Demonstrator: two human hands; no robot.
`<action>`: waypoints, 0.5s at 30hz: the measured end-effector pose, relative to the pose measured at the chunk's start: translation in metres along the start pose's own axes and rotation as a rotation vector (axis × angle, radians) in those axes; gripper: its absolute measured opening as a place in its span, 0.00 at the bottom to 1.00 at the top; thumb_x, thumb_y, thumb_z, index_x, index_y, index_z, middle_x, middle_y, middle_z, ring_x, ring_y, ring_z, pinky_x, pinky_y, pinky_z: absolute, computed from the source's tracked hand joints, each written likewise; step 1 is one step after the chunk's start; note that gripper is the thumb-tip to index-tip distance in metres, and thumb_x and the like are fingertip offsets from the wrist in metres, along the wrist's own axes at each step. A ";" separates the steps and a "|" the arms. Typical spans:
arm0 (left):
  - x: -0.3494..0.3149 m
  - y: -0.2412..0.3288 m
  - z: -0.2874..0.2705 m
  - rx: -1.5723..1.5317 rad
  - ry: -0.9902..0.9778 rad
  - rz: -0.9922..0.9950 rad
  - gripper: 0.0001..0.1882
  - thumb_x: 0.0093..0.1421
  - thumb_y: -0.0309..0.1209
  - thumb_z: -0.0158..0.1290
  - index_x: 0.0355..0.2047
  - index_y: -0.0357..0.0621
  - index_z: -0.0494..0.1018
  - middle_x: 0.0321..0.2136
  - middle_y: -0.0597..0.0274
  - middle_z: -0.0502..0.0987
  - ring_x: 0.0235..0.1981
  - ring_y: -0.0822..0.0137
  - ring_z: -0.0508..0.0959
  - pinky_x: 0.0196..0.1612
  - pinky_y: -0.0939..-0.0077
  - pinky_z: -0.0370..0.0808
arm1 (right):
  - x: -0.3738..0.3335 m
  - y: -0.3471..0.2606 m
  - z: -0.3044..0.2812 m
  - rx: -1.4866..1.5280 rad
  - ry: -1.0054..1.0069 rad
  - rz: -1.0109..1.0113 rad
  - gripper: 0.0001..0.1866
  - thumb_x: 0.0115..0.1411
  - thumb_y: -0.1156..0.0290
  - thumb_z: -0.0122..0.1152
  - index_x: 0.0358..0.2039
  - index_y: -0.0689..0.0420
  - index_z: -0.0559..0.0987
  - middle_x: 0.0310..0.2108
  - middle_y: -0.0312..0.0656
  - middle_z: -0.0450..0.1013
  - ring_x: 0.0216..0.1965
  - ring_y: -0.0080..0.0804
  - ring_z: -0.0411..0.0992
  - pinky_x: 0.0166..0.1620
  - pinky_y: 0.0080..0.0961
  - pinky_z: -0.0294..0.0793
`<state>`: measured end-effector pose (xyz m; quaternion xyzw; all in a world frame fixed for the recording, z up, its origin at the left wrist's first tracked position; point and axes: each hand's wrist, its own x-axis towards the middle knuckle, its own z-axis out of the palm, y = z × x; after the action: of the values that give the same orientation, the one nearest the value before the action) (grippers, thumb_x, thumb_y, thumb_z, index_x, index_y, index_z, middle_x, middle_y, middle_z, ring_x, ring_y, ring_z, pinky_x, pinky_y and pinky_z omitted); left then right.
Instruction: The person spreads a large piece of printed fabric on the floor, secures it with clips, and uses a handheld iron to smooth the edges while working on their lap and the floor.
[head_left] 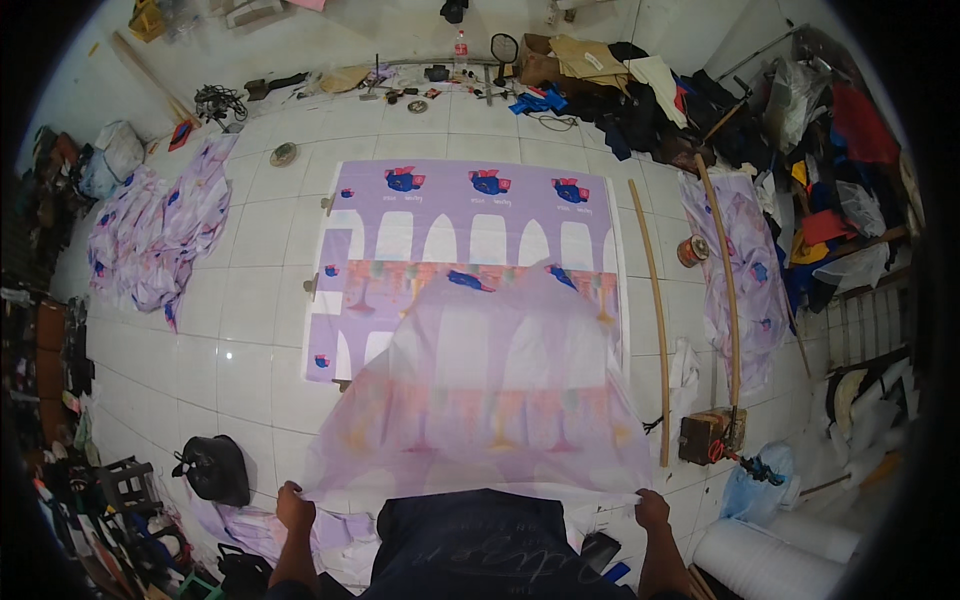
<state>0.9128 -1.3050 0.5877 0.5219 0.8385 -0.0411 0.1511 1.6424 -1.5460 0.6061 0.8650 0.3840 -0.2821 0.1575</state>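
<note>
A thin lilac printed fabric sheet [470, 430] stretches between my two hands, its near edge raised in front of my body. My left hand [295, 507] pinches its near left corner, and my right hand [652, 510] pinches the near right corner. The far part of this sheet lies over a flat lilac printed panel [440, 185] on the tiled floor. White arch shapes and dark blue motifs with pink show on the panel. Clips [311, 286] grip the panel's left side. Where the sheet overlaps the panel, some of the print underneath is hidden.
Crumpled lilac fabric [160, 225] lies at the left; another piece [745, 270] at the right has a wooden pole [718, 260] across it. A second pole [650, 320] lies beside the panel. Around are a black bag [213, 470], a wooden box [708, 436] and a white roll [765, 562].
</note>
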 end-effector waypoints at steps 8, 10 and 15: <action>-0.032 0.010 0.060 -0.214 0.331 -0.258 0.13 0.48 0.22 0.58 0.36 0.39 0.73 0.35 0.50 0.71 0.37 0.49 0.72 0.45 0.61 0.70 | 0.052 0.045 0.004 0.092 0.086 -0.030 0.16 0.53 0.74 0.57 0.43 0.47 0.82 0.43 0.44 0.75 0.48 0.47 0.73 0.52 0.42 0.74; -0.024 0.023 0.086 -0.328 0.316 -0.223 0.11 0.49 0.21 0.57 0.35 0.37 0.71 0.33 0.52 0.71 0.37 0.54 0.72 0.46 0.63 0.70 | 0.081 0.064 -0.005 0.182 0.228 -0.082 0.18 0.50 0.77 0.57 0.42 0.49 0.81 0.43 0.45 0.75 0.48 0.48 0.73 0.52 0.40 0.73; 0.066 0.015 0.123 -0.576 0.186 -0.216 0.14 0.54 0.17 0.46 0.42 0.40 0.66 0.28 0.59 0.71 0.21 0.66 0.71 0.19 0.71 0.67 | 0.229 0.031 -0.017 0.296 0.333 -0.298 0.20 0.47 0.85 0.52 0.41 0.58 0.80 0.40 0.52 0.75 0.46 0.52 0.73 0.53 0.40 0.72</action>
<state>0.9249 -1.2690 0.4519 0.3670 0.8765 0.2298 0.2103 1.7968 -1.4262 0.4820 0.8470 0.4823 -0.2090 -0.0796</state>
